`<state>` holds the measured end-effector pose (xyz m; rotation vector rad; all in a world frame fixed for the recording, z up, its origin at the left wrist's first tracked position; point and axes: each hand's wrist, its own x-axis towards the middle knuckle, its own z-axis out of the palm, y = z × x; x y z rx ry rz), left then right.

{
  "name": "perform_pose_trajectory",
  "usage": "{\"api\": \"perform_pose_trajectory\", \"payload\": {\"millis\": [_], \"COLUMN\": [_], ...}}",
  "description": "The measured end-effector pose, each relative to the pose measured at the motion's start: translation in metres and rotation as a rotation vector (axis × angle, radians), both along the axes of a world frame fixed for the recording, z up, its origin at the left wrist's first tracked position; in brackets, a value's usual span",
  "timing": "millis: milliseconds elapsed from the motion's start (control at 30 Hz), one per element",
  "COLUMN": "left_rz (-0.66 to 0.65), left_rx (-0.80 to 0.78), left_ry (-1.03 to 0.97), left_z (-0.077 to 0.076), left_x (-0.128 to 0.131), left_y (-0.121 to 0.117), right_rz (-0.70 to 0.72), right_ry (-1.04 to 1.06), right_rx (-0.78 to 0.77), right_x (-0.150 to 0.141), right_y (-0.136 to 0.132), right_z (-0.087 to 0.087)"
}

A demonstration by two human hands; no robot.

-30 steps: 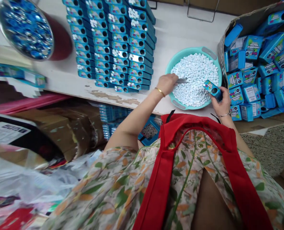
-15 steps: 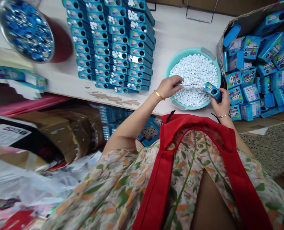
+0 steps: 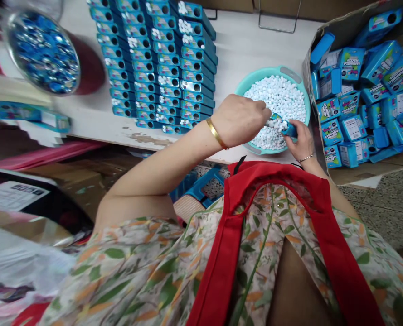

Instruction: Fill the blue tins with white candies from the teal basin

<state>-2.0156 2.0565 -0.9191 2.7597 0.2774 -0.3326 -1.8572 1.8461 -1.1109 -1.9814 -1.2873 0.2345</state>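
My left hand (image 3: 244, 118) is closed over the near side of a teal basin (image 3: 244, 83) full of small white candies (image 3: 279, 93). It grips a small scoop (image 3: 272, 122), mostly hidden by the fingers. White candies lie heaped between the scoop and the top of a small blue candy box (image 3: 290, 130). My right hand (image 3: 302, 141) holds this box, tilted, above the basin's right side. The scoop's end meets the box's top, where the candies cover the round hole.
Rows of blue boxes (image 3: 196, 63) with round holes, some topped with candies, stand left of the basin. Further left is a metal container (image 3: 12, 68) of shiny blue pieces. A cardboard carton (image 3: 312, 54) heaped with blue boxes adjoins the basin on the right.
My left hand has lifted from the candies and moved toward the box, bringing a scoopful to its top. The box has shifted slightly left and tilted, still in my right hand.
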Motion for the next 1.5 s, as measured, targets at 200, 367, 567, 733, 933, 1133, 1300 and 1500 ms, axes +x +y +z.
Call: {"api": "perform_pose_trajectory", "payload": {"millis": [200,367,567,733,933,1133,1300,1500], "left_rz": [0.015,0.073,0.343,0.374,0.389,0.312,0.16,0.005], "left_rx": [-0.035,-0.066,-0.08,-0.103,-0.253,-0.368,-0.301,-0.075], "left_ry": [-0.053,-0.088,-0.012,0.118,-0.011,-0.233,-0.313,-0.177], "left_z": [0.012,-0.01,-0.096,-0.17,-0.207,-0.183,-0.118,-0.05], "left_x": [-0.006,-0.023,-0.05,-0.018,0.015,-0.031,-0.043,-0.021], "left_y": [-0.014,0.003,0.039,0.018,-0.003,0.027,0.035,0.026], "right_rz": [-0.029,-0.029,-0.052,-0.161,-0.231,-0.235,-0.147,-0.024], "right_ry": [0.012,0.011,0.037,0.055,0.102,0.122,0.051,0.034], "right_rx": [0.007,-0.01,0.011,0.046,0.09,0.059,0.013,0.031], "right_x": [-0.003,0.002,0.011,0.019,0.023,0.02,0.012,0.003], "right_y": [-0.003,-0.005,-0.014,-0.027,-0.035,-0.038,-0.025,-0.006], "right_z": [-0.003,-0.004,0.003,0.006,-0.005,-0.003,0.003,0.001]}}
